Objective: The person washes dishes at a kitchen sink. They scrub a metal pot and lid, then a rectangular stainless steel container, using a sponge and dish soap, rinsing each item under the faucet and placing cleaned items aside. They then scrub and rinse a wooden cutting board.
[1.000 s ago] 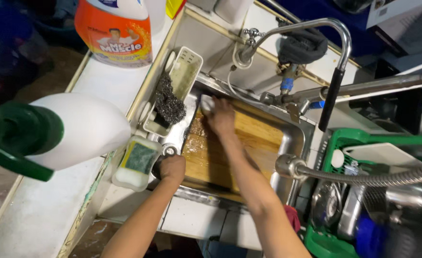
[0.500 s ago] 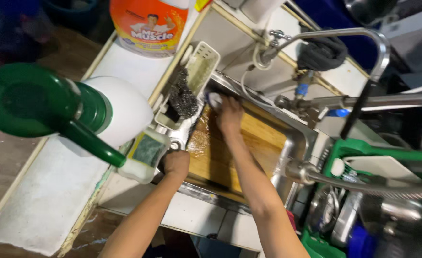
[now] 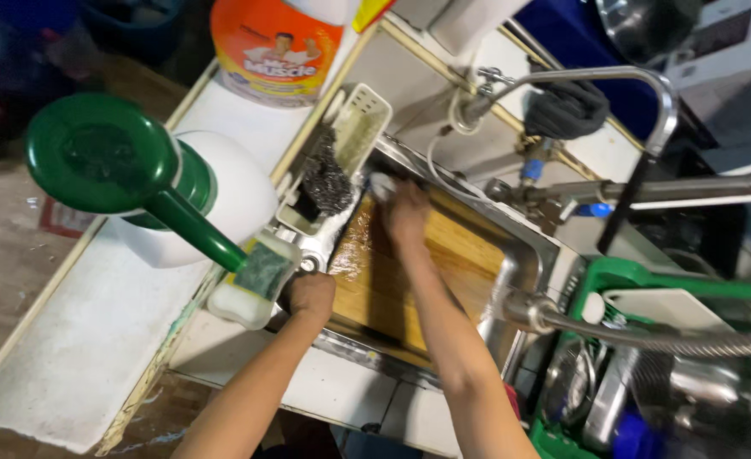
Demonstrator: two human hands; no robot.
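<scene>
Two hands, left hand (image 3: pixel 311 293), right hand (image 3: pixel 406 211), wet wooden board (image 3: pixel 401 272)

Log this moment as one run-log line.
left hand: grips near edge of wooden cutting board | right hand: presses white sponge on board's far end | board: wet, in sink
</scene>
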